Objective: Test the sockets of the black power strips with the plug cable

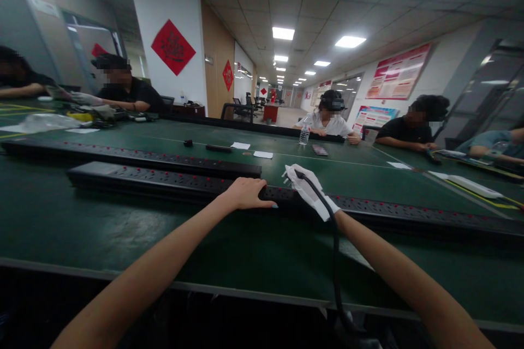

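Note:
A long black power strip [184,181] with red dots along its top lies across the green table in front of me. My left hand [245,193] is bare and grips this strip near its middle, thumb at the near side and fingers over the top toward the far edge. My right hand [308,191] wears a white glove and is closed around a black plug [300,174], whose metal prongs point left, just above the strip. From the plug a thick black cable [334,251] runs down over the table's near edge.
Behind lies a second black power strip [135,157]. Farther back are a small black block [188,143], a black bar [218,148], paper slips [262,155] and a water bottle [304,135]. Several people sit around the table. A white strip [475,186] lies at the right.

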The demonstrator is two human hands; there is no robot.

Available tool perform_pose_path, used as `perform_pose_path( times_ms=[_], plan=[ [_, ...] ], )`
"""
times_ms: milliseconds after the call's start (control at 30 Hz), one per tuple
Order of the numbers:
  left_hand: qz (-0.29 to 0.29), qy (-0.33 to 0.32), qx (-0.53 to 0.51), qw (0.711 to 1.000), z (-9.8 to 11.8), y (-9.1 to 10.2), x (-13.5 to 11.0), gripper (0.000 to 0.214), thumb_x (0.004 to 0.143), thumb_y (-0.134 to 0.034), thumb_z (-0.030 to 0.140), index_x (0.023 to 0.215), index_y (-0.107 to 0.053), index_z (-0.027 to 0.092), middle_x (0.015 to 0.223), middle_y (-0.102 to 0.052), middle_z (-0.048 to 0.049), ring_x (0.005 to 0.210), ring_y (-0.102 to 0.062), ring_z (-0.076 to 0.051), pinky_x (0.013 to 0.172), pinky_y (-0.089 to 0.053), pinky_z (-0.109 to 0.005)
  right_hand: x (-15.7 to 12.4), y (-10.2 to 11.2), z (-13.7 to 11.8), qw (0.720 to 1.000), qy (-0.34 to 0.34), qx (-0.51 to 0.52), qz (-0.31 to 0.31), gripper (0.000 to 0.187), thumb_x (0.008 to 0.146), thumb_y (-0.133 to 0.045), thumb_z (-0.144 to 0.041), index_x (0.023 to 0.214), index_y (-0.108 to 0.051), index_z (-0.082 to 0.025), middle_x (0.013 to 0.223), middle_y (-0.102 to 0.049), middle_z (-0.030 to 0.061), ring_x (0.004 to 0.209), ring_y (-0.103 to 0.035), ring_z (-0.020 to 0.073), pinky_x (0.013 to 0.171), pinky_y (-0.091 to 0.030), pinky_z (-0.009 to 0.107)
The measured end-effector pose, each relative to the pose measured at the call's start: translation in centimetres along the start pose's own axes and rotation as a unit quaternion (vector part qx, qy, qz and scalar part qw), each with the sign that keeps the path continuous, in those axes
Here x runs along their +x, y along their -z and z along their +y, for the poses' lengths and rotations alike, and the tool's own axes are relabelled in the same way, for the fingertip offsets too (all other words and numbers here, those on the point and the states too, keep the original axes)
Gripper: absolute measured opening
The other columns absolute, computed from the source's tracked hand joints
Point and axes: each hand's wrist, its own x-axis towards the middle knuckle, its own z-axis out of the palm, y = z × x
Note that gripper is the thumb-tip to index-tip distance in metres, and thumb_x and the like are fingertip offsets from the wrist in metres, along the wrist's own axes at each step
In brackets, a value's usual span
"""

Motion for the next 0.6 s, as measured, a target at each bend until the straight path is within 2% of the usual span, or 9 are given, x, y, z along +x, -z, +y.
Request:
perform_pose_path(
  times_ms=[100,200,400,600],
  plan=[
    [0.01,-0.005,0.006,1.0,0.0,0.0,0.0,0.073,0.067,-0.03,0.079,0.098,-0.056,0.018,0.096,-0.064,-0.0104,0.086,-0.06,-0.026,0.07,-0.043,-0.034,0.2,-0.7,-0.5,0.996,0.023,-0.077,-0.044,0.038,0.088,-0.035,-0.041,0.086,-0.064,-0.017,0.078,-0.065,0.0035,0.067,-0.057,0.0139,0.059,-0.042,0.022],
    [0.012,-0.006,0.007,1.0,0.1,0.1,0.0,0.074,0.067,-0.03,0.079,0.097,-0.057,0.017,0.095,-0.064,-0.0112,0.086,-0.06,-0.027,0.07,-0.043,-0.035,0.6,-1.4,-1.3,0.978,0.047,-0.191,-0.069,0.032,0.087,-0.039,-0.04,0.087,-0.066,-0.022,0.084,-0.066,0.0026,0.078,-0.059,0.0153,0.068,-0.042,0.023],
    [0.004,0.012,-0.011,1.0,0.0,0.0,0.1,0.07,0.066,-0.038,0.077,0.097,-0.058,0.018,0.097,-0.065,-0.0117,0.087,-0.061,-0.028,0.073,-0.044,-0.035,1.4,-1.9,-4.1,0.932,0.059,-0.334,-0.13,0.032,0.086,-0.039,-0.04,0.086,-0.066,-0.023,0.083,-0.067,0.0041,0.079,-0.061,0.0177,0.065,-0.041,0.024],
    [-0.043,0.007,-0.059,0.997,-1.3,0.2,0.4,0.061,0.063,-0.05,0.071,0.096,-0.061,0.021,0.099,-0.066,-0.0088,0.087,-0.062,-0.028,0.072,-0.045,-0.034,0.6,-3.6,-5.3,0.915,0.066,-0.395,-0.048,0.035,0.086,-0.036,-0.037,0.085,-0.065,-0.018,0.08,-0.067,0.0089,0.075,-0.062,0.0206,0.065,-0.04,0.027]
  ],
)
